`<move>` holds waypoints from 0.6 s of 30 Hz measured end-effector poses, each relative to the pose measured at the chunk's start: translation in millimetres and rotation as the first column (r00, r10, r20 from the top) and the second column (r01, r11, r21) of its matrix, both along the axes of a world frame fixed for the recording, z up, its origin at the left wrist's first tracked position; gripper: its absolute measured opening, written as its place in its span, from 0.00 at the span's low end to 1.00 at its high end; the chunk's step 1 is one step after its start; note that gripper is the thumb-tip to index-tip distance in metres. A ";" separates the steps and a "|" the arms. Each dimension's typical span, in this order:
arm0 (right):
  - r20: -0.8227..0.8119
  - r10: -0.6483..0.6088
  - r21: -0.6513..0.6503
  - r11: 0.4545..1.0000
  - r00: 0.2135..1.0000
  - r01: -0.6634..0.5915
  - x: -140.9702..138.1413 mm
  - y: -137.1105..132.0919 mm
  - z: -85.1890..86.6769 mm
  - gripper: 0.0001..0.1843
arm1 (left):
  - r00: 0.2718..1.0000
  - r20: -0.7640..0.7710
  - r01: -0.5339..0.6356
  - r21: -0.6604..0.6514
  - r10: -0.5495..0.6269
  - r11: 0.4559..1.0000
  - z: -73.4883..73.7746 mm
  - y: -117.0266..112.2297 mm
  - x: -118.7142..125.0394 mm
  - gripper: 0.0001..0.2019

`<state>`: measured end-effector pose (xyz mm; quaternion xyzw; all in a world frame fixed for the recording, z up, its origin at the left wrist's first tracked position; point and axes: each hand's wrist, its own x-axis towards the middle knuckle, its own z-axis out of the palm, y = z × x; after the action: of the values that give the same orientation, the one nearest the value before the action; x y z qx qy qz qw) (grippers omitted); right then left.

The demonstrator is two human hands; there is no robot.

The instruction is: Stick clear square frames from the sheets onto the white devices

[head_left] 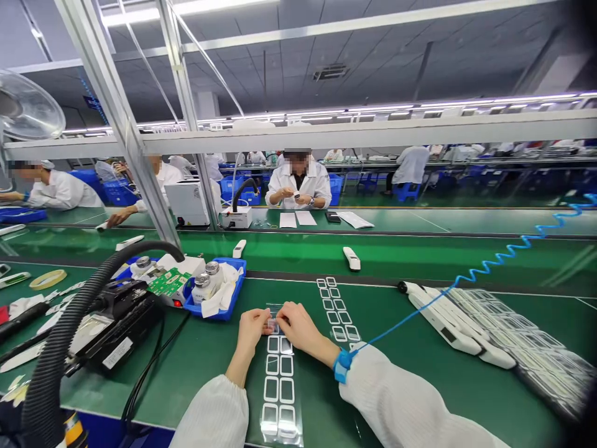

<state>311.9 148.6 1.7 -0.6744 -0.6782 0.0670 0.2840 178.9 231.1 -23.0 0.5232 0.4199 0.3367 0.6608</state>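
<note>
A clear film strip (278, 386) carrying two columns of white rectangular frames lies on the green mat in front of me. My left hand (252, 328) and my right hand (298, 326) meet at the strip's far end, fingers pinched together on a small frame piece (272, 325) there. A blue wrist strap (342, 366) circles my right wrist, and its coiled blue cord (489, 264) runs off to the right. A second strip of frames (336, 308) lies just right of my hands.
A blue tray (228, 308) with small jars and cloths, a black tool with a corrugated hose (69, 323) and tape roll (47, 279) sit left. White handsets (454, 326) and film sheets lie right. People in white coats work across the conveyor (420, 255).
</note>
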 end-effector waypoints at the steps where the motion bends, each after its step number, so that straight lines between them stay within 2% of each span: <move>1: 0.003 0.002 0.004 1.000 1.000 -0.002 -1.4 -1.1 0.9 0.10 | 1.000 0.001 0.011 0.004 -0.011 1.000 -0.1 0.4 -0.5 0.24; 4: 0.037 0.058 0.037 0.998 0.998 -0.059 -7.7 -11.6 8.1 0.09 | 1.000 0.006 0.018 0.027 -0.018 0.999 1.5 -0.1 -2.1 0.25; 7: 0.157 0.152 0.156 0.972 0.976 -0.177 -10.2 -33.7 19.6 0.11 | 1.000 0.009 -0.001 0.050 0.001 0.999 3.6 -1.5 -3.2 0.27; 9: 0.192 0.135 0.236 0.955 0.972 -0.179 -1.7 -52.7 25.6 0.13 | 1.000 0.005 -0.012 0.056 0.012 0.998 3.7 -1.4 -3.7 0.27; 12: 0.128 -0.022 0.271 0.963 0.992 -0.013 36.9 -85.5 26.4 0.13 | 0.999 0.009 -0.036 0.061 0.035 0.997 1.8 -0.1 -4.0 0.28; 14: 0.124 -0.209 0.246 0.954 0.970 0.174 78.6 -112.6 20.9 0.12 | 0.998 0.019 -0.058 0.070 0.057 0.996 0.2 0.7 -4.1 0.29; 16: 0.176 -0.435 0.219 0.892 0.883 0.396 125.5 -145.8 12.8 0.18 | 0.996 0.028 -0.081 0.081 0.079 0.993 -1.2 1.1 -4.2 0.30; 18: 0.250 -0.645 0.214 0.764 0.722 0.608 168.0 -182.8 4.4 0.23 | 0.995 0.033 -0.099 0.092 0.096 0.991 -2.2 1.3 -4.1 0.31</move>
<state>479.9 -34.2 6.1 -0.8478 -0.4484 -0.1793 0.2190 174.8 232.3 -25.2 0.5274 0.4192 0.3955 0.6244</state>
